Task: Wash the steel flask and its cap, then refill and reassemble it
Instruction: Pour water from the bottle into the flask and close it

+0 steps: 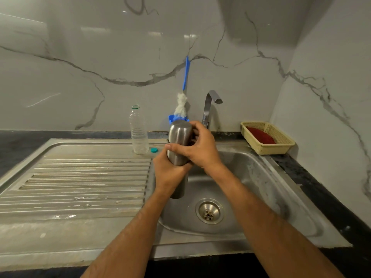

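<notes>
Both hands grasp the steel flask, held inverted over the sink: left hand around the lower body, right hand wrapped higher. Tap shows no water. Risks: a wet steel wall slipping through either grip and dropping into the basin; an elbow swing toppling the plastic bottle nearby.

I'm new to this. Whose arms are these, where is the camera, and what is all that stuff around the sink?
No machine here: a person wears a camera on the head, looking down at their own arms. Both hands grip a steel flask over the sink: the left hand lower, the right hand higher. On the drainboard stand a clear plastic bottle and its teal cap. Behind are a tap, a blue-handled bottle brush, and a yellow basket with something red.
</notes>
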